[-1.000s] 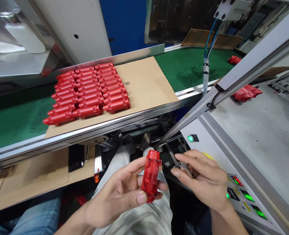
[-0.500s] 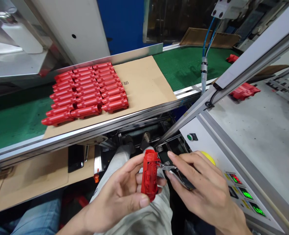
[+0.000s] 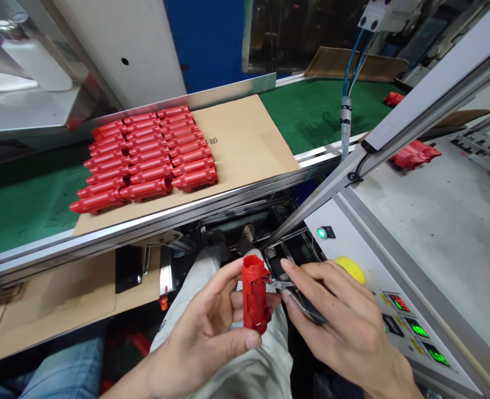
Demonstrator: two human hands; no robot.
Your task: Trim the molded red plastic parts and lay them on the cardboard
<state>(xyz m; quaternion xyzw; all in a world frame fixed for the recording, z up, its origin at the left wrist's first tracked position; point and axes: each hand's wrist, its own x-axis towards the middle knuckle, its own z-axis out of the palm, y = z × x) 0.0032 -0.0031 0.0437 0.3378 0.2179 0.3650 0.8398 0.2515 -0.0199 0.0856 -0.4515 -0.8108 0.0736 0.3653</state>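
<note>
Silver-tipped dark-handled pliers (image 3: pixel 285 285), pinched in right hand (image 3: pixel 344 318), now reach the red hollow plastic housing's (image 3: pixel 252 302) upper edge, left hand (image 3: pixel 201 332) clasping it, slightly rotated; tool work looks underway.

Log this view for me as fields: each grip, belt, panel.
Left grip: holds one red housing
Right grip: holds pliers, tips at the housing's side near its upper end
Belt: green, carrying a cardboard sheet with red parts in three columns
Control panel: green button lit; displays show red and green digits
</note>
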